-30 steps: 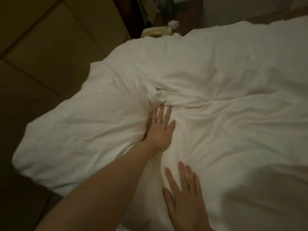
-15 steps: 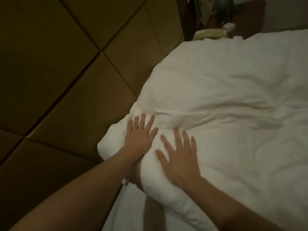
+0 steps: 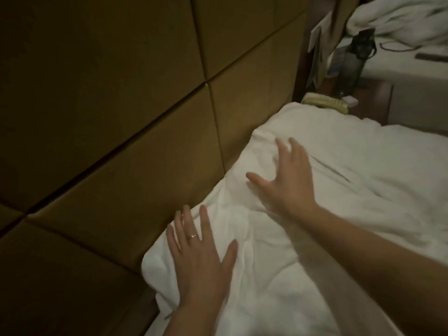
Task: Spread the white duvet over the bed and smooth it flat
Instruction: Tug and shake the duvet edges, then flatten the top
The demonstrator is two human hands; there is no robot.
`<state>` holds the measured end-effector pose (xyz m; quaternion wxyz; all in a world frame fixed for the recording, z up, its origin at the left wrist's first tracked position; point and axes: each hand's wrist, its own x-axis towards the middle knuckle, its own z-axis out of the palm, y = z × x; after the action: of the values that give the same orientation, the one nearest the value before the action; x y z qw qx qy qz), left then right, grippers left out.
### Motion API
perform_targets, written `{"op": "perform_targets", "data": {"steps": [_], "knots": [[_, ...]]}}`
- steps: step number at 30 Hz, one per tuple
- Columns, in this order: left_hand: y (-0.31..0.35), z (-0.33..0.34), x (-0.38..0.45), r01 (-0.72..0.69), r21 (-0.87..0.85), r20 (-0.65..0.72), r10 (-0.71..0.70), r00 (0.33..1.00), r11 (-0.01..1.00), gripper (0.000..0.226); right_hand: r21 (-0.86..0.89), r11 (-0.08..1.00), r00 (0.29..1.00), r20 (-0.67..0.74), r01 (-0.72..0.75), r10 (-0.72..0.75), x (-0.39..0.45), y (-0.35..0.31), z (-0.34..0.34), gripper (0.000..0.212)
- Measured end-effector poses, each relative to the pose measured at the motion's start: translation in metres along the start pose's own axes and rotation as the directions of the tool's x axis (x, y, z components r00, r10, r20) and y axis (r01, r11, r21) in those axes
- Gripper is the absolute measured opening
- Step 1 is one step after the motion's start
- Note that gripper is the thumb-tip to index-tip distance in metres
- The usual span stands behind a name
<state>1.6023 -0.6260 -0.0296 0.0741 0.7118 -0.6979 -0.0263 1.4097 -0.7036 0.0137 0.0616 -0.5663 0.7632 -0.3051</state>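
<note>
The white duvet (image 3: 363, 190) covers the bed and reaches up to the padded headboard, with shallow creases across it. My left hand (image 3: 201, 260) lies flat on the duvet's near top edge, fingers straight, a ring on one finger. My right hand (image 3: 288, 180) presses on the duvet farther along that edge, fingers spread. Neither hand grips the fabric.
A brown padded headboard (image 3: 109, 117) fills the left side. Beyond the bed's far corner stands a dark wooden nightstand (image 3: 373, 103) with a cream telephone (image 3: 324, 105), a dark bottle (image 3: 351, 66) and papers. A second bed with white bedding (image 3: 400, 18) is at the top right.
The view has swung toward the headboard. Both hands have slid along the duvet's top edge; my right hand has moved ahead of my left, and the bunched fold is flatter.
</note>
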Motion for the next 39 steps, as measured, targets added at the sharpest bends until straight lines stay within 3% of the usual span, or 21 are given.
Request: {"op": "perform_targets", "data": {"steps": [3, 4, 5, 7, 9, 11, 13, 15, 17, 19, 20, 22, 23, 24, 27, 30, 31, 33, 35, 36, 39], "knots": [[-0.004, -0.01, 0.029, 0.166, -0.077, 0.27, -0.14, 0.953, 0.983, 0.095, 0.026, 0.949, 0.89, 0.355, -0.315, 0.286, 0.045, 0.021, 0.033, 0.125], [-0.01, -0.012, 0.034, 0.206, -0.118, 0.363, -0.151, 0.919, 0.971, 0.091, 0.013, 0.946, 0.838, 0.467, -0.325, 0.281, 0.04, 0.025, 0.041, 0.12], [-0.018, -0.016, 0.034, 0.226, -0.17, 0.397, -0.143, 0.907, 0.959, 0.082, -0.013, 0.962, 0.841, 0.482, -0.272, 0.244, 0.032, 0.027, 0.048, 0.105], [-0.041, -0.025, 0.03, 0.243, -0.29, 0.318, -0.146, 0.937, 0.926, 0.058, -0.001, 0.994, 0.957, 0.27, -0.107, 0.103, 0.03, 0.02, 0.057, 0.067], [-0.061, -0.028, 0.021, 0.228, -0.232, 0.247, -0.169, 0.954, 0.946, 0.048, 0.05, 0.996, 0.995, 0.051, 0.08, -0.083, 0.042, 0.003, 0.057, 0.045], [-0.073, -0.017, 0.014, 0.201, -0.131, 0.236, -0.166, 0.957, 0.971, 0.048, -0.12, 0.964, 0.958, 0.194, 0.237, -0.211, 0.05, -0.009, 0.075, 0.045], [-0.071, 0.002, 0.01, 0.173, -0.088, 0.274, -0.143, 0.951, 0.981, 0.041, -0.315, 0.92, 0.89, 0.45, 0.235, -0.073, 0.045, -0.002, 0.108, 0.051], [-0.058, 0.009, 0.014, 0.105, -0.045, 0.171, -0.096, 0.981, 0.993, 0.043, -0.403, 0.896, 0.859, 0.51, 0.188, 0.049, 0.044, 0.005, 0.124, 0.053], [-0.041, 0.006, 0.009, -0.031, -0.113, -0.08, 0.022, 0.997, 0.993, 0.059, -0.405, 0.904, 0.922, 0.386, 0.135, 0.035, 0.039, -0.004, 0.122, 0.048], [-0.021, 0.004, -0.001, -0.258, -0.237, -0.263, 0.194, 0.945, 0.937, 0.059, -0.143, 0.968, 0.978, 0.06, 0.206, -0.2, 0.019, -0.023, 0.109, 0.041], [-0.016, 0.01, -0.004, -0.307, -0.286, -0.251, 0.238, 0.938, 0.908, 0.059, 0.019, 0.934, 0.934, -0.027, 0.357, -0.356, 0.001, -0.033, 0.099, 0.038], [-0.021, 0.034, -0.006, -0.223, -0.267, -0.11, 0.2, 0.974, 0.938, 0.069, 0.046, 0.715, 0.685, 0.248, 0.698, -0.685, -0.03, -0.025, 0.088, 0.042], [-0.031, 0.048, -0.008, -0.164, -0.195, -0.037, 0.16, 0.986, 0.967, 0.073, -0.018, 0.625, 0.56, 0.464, 0.78, -0.686, -0.034, -0.006, 0.086, 0.05], [-0.042, 0.059, -0.012, -0.129, -0.145, 0.03, 0.135, 0.99, 0.981, 0.075, -0.105, 0.596, 0.52, 0.624, 0.796, -0.583, -0.026, 0.016, 0.087, 0.058], [-0.062, 0.074, -0.028, -0.048, -0.075, 0.1, 0.055, 0.993, 0.996, 0.074, -0.381, 0.65, 0.685, 0.661, 0.657, -0.306, 0.024, 0.057, 0.093, 0.079], [-0.035, 0.052, -0.046, 0.134, -0.169, 0.04, -0.129, 0.991, 0.976, 0.069, -0.298, 0.68, 0.711, 0.522, 0.67, -0.471, 0.028, 0.026, 0.08, 0.061], [-0.017, 0.045, -0.055, 0.117, -0.255, -0.015, -0.125, 0.992, 0.96, 0.066, -0.185, 0.699, 0.689, 0.461, 0.691, -0.559, 0.01, 0.012, 0.066, 0.051], [0.024, 0.043, -0.076, -0.062, -0.362, -0.15, 0.008, 0.989, 0.93, 0.062, 0.114, 0.584, 0.475, 0.468, 0.804, -0.745, -0.035, 0.011, 0.038, 0.043], [0.051, 0.061, -0.095, -0.155, -0.326, -0.138, 0.115, 0.984, 0.933, 0.07, 0.154, 0.398, 0.202, 0.668, 0.904, -0.716, -0.055, 0.055, 0.019, 0.048], [0.053, 0.073, -0.1, -0.151, -0.304, -0.086, 0.13, 0.988, 0.941, 0.076, 0.074, 0.373, 0.201, 0.737, 0.925, -0.645, -0.048, 0.085, 0.012, 0.05], [0.04, 0.101, -0.108, -0.078, -0.243, 0.032, 0.088, 0.996, 0.967, 0.08, -0.32, 0.572, 0.606, 0.673, 0.755, -0.424, -0.005, 0.158, 0.0, 0.053]]}}
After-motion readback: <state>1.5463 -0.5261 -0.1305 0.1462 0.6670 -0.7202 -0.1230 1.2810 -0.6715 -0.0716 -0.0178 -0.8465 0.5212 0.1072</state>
